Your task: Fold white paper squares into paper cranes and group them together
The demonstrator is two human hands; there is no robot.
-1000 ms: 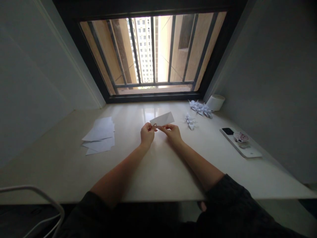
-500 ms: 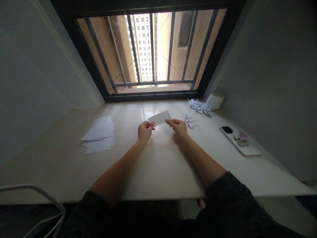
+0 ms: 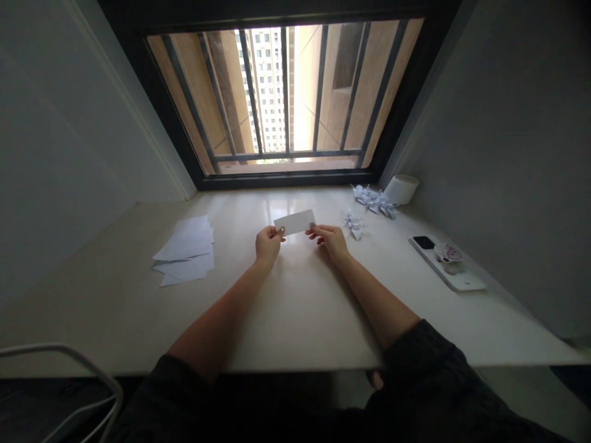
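A small rectangular sheet of paper [image 3: 294,222] is held above the white sill, its right end slightly higher than its left. My left hand [image 3: 269,245] pinches its lower left corner, thumb on top. At the lower right corner, my right hand [image 3: 331,240] grips it between thumb and fingers. Just right of that hand lies a folded paper piece [image 3: 354,225] with pointed tips. Several similar folded paper pieces [image 3: 375,201] are bunched farther back. A loose pile of paper sheets [image 3: 185,249] lies to the left of my hands.
A white cylindrical object [image 3: 401,189] stands in the back right corner beside the folded pieces. At the right lies a phone [image 3: 446,264] with a round grip on its back. A pale cable [image 3: 64,349] loops at the lower left. The barred window [image 3: 286,178] closes off the back.
The paper's right end has dropped a little and shifted slightly left, and my right hand has moved left with it. My left hand has moved very slightly left, still pinching its corner.
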